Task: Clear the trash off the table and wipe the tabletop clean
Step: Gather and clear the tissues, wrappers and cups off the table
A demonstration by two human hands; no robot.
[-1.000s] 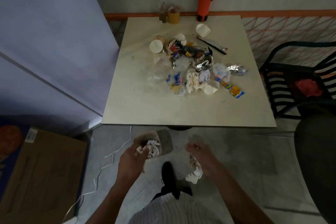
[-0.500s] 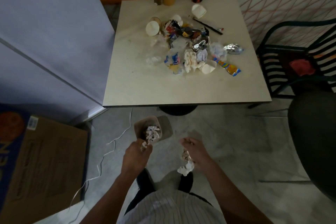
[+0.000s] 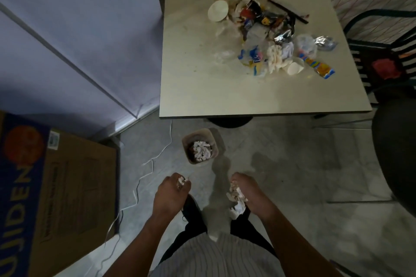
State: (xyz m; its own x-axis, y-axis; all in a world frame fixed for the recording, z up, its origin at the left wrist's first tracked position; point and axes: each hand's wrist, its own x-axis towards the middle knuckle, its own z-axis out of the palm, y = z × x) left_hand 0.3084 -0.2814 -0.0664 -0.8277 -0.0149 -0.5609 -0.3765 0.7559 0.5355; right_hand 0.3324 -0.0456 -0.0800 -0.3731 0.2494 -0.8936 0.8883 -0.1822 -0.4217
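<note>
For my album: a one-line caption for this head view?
Both hands, left hand and right hand, clutch crumpled paper above a floor bin.

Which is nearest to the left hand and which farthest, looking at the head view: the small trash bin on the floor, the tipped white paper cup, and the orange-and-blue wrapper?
From the left hand:
1. Trash bin, on the floor just ahead.
2. White paper cup, on the table's far left side.
3. Orange-and-blue wrapper, at the pile's right edge.

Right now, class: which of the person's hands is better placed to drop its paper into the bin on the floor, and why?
Probably the left hand. It pinches a small paper scrap almost straight below the bin in view, while the right hand, gripping a bigger tissue wad, sits off to the bin's right.
</note>
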